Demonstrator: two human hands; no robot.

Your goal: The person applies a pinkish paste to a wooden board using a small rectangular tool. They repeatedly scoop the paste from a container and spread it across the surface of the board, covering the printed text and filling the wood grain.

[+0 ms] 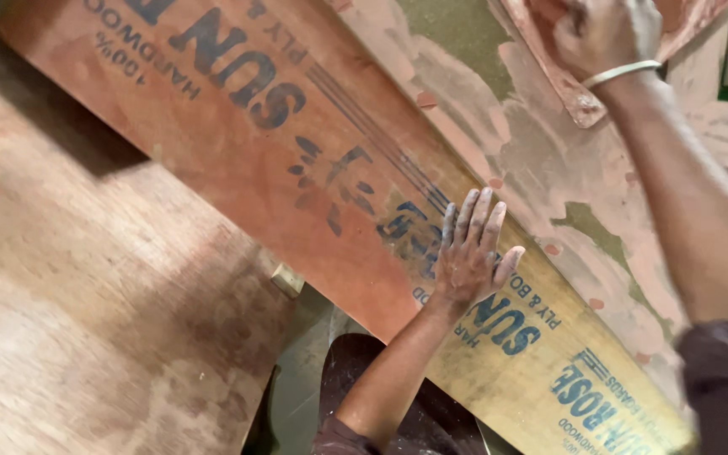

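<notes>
Pressing hand: the left hand (471, 250) is laid flat, fingers together and thumb spread, on the printed plywood board (297, 160).
Board: it is set slantwise across the view, reddish at the upper end and yellowish at the lower.
Right hand (604, 34): it is closed on a flat reddish scrap (570, 88) at the top edge; a metal bangle (621, 73) is worn at the wrist.
Surface beyond: a patchy, paint-smeared tabletop (549, 177) is seen.
Lower left: another plywood sheet (86, 295) is lit.
</notes>
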